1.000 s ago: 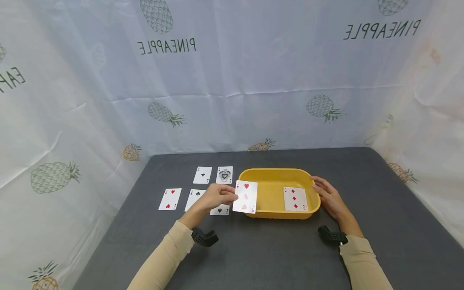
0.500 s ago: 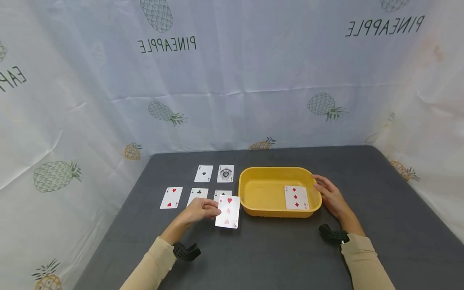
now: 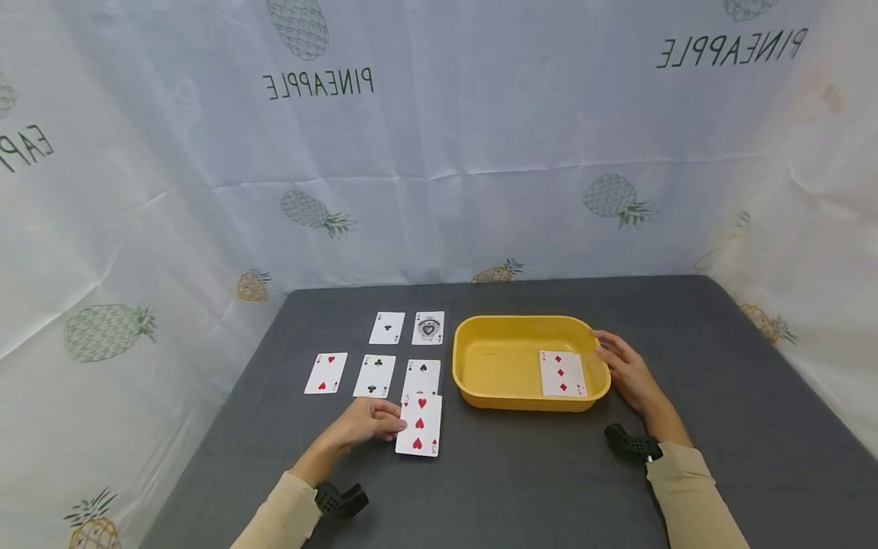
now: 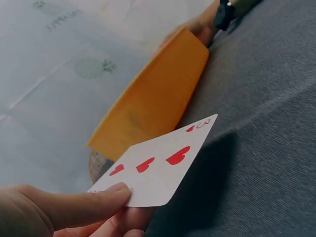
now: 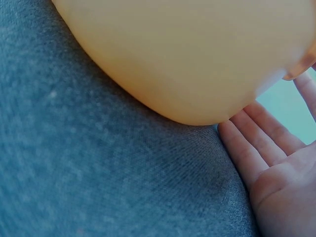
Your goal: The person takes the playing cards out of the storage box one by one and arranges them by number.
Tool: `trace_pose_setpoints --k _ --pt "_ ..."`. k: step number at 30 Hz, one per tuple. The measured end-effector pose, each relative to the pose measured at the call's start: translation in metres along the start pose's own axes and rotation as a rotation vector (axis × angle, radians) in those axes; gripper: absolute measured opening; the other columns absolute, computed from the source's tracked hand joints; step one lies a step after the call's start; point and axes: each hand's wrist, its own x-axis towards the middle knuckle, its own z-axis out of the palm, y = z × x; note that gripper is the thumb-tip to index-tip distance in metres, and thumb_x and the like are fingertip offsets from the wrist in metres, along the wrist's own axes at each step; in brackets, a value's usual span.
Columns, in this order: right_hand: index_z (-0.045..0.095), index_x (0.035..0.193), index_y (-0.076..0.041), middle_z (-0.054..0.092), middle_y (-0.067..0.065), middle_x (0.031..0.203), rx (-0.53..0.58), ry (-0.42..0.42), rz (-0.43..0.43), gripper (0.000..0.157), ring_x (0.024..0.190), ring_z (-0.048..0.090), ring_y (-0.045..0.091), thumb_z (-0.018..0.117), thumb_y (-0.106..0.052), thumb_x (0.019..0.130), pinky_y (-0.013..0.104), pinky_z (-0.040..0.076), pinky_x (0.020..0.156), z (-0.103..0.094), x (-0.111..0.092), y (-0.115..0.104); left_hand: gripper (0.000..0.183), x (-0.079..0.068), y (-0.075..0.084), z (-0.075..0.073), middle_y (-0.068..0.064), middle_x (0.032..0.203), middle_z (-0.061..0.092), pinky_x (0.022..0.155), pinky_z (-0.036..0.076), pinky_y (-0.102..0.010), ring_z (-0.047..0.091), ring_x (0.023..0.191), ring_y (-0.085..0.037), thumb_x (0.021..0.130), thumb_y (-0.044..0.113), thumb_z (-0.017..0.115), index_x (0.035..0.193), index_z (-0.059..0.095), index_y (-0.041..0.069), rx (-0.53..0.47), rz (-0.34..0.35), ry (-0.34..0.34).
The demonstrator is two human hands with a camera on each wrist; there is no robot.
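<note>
My left hand (image 3: 366,422) pinches a playing card, the three of hearts (image 3: 427,436), between thumb and fingers, face up. In the left wrist view the card is tilted above the dark tabletop and casts a shadow on it. From the head view it covers the lower edge of the two of spades (image 3: 421,374). My right hand (image 3: 631,377) rests against the right end of a yellow plastic tray (image 3: 480,399); its fingers lie straight along the outer wall in the right wrist view. Inside the tray, at the right, is a three of diamonds (image 3: 573,375).
Left of the tray lie an ace of clubs (image 3: 380,334), an ace of spades (image 3: 418,338), a two of hearts (image 3: 326,374) and a two of clubs (image 3: 373,377). A pineapple-print curtain (image 3: 439,221) hangs behind the grey table (image 3: 521,480).
My left hand has carried the three of hearts from the tray's left edge leftward and toward me, below the two of spades. My right hand has stayed at the tray.
</note>
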Motion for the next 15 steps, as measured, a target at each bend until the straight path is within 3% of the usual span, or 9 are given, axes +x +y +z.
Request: trace_pose_setpoints --k 7,15 --pt "0.049 0.131 -0.025 0.057 -0.025 0.110 -0.013 0.007 0.011 0.030 0.096 0.060 -0.008 0.050 -0.022 0.101 0.011 0.054 0.078 0.000 0.000 0.000 0.028 -0.009 -0.012 0.000 -0.006 0.082 0.074 0.063 0.058 -0.020 0.062 0.067 -0.002 0.084 0.006 0.070 0.102 0.063 -0.014 -0.028 -0.056 0.012" --pt "0.049 0.131 -0.024 0.058 -0.024 0.111 0.008 0.000 0.002 0.030 0.096 0.061 -0.007 0.048 -0.020 0.101 0.012 0.055 0.077 0.000 0.000 0.000 0.025 -0.013 -0.016 0.000 0.004 0.070 0.069 0.060 0.057 -0.019 0.061 0.061 -0.002 0.083 0.010 0.073 0.097 0.066 -0.010 0.007 -0.089 0.032"
